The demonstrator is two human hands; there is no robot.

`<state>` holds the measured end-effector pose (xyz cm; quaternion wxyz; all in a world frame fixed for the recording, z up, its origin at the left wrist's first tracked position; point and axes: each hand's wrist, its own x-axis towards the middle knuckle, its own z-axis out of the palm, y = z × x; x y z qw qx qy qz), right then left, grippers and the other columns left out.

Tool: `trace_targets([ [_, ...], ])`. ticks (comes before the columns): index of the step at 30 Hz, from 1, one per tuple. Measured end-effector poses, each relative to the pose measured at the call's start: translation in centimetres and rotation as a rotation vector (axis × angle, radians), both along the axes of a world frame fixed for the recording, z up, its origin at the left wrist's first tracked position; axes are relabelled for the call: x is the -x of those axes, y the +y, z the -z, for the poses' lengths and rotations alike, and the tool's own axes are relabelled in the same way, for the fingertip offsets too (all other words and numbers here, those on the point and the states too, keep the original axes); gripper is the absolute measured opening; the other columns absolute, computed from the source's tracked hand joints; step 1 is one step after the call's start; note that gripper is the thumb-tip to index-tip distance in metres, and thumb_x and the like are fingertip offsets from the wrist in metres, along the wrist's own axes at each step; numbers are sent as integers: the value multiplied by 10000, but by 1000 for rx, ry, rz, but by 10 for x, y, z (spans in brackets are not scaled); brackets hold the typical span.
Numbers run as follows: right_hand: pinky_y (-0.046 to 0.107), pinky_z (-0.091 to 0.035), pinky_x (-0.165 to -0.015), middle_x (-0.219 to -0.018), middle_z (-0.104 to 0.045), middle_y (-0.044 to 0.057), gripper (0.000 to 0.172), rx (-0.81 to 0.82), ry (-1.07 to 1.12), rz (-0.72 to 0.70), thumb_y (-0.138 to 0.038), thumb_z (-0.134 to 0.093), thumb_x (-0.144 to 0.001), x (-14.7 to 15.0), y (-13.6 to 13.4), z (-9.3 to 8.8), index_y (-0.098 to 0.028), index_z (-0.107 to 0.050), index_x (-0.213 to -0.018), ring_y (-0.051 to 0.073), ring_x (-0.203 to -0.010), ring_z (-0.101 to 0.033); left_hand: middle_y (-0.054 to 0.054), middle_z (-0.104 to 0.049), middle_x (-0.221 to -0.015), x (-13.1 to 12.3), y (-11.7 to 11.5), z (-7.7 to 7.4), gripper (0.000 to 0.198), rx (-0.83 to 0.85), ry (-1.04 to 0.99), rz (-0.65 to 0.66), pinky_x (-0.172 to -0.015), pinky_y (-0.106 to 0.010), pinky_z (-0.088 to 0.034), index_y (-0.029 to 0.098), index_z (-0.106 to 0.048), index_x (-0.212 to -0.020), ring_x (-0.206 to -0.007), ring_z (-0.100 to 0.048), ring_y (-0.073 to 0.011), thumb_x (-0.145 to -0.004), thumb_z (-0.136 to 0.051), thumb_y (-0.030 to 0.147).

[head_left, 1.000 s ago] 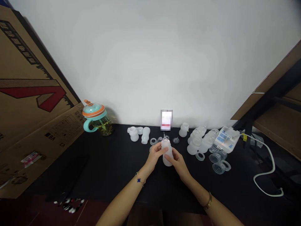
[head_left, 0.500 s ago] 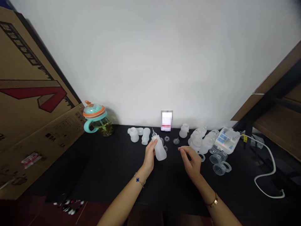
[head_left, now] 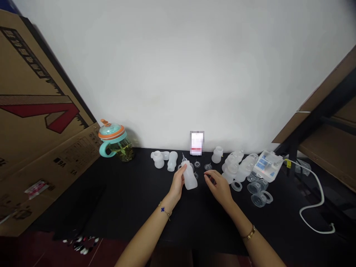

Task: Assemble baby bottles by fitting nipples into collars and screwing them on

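Observation:
My left hand (head_left: 177, 181) is closed round a white translucent bottle (head_left: 190, 179), which tilts with its mouth up and away from me. A clear pointed piece (head_left: 184, 158) sticks out of the bottle's mouth. To the right of the bottle, my right hand (head_left: 219, 188) hovers over the table with curved fingers, thumb and forefinger a little apart, and nothing visible between them. Small clear discs with stems lie just beyond the hands: one disc (head_left: 208, 167) beyond the right hand, another disc (head_left: 197, 164) left of it.
White bottle parts (head_left: 172, 161) lie at the back left, and a white bottle (head_left: 217, 154) stands at the back. Several clear domed bottles (head_left: 246, 168), a ring (head_left: 236, 185) and a white box (head_left: 268, 165) with a cable (head_left: 319, 181) are on the right. A lidded teapot (head_left: 114, 141) stands left.
My right hand has moved left towards the bottle, its thumb and forefinger now shaped in a curve. My left hand with the bottle has barely shifted.

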<state>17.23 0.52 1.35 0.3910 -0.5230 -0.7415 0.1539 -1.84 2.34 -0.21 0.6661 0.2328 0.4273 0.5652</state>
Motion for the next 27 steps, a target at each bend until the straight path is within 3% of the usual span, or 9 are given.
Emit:
trace_targets([
  [7, 315, -541, -637, -1188, -677, 71, 239, 40, -69, 14, -336, -487, -949, 0, 5, 11, -253, -683, -1058, 224, -886, -686, -145, -748, -1018, 4, 3, -16, 538, -59, -26, 112, -812, -364, -538, 112, -707, -1108, -949, -711, -311, -787, -722, 544],
  [14, 350, -584, -700, -1293, -641, 74, 315, 81, -108, 25, -340, -510, -925, 3, 6, 18, -255, -637, -1200, 252, -992, -684, -147, -739, -1106, 3, 1, -17, 540, -75, -13, 166, -789, -338, -527, 118, -705, -1164, -938, -712, -293, -811, -703, 527],
  [22, 415, -590, -876, -1387, -589, 74, 409, 73, -118, -25, -366, -514, -942, 6, 7, 26, -278, -560, -1339, 268, -1157, -637, -106, -738, -1099, 4, -1, -17, 481, -121, 129, 94, -936, -343, -465, 145, -743, -1051, -1083, -645, -286, -791, -711, 548],
  [27, 489, -480, -1058, -1428, -567, 82, 455, 30, -130, -114, -333, -542, -940, 9, 8, 28, -285, -533, -1393, 278, -1295, -550, -100, -737, -1080, 3, -1, -14, 468, -204, 140, 75, -957, -357, -460, 148, -745, -1054, -1079, -641, -288, -790, -726, 534],
])
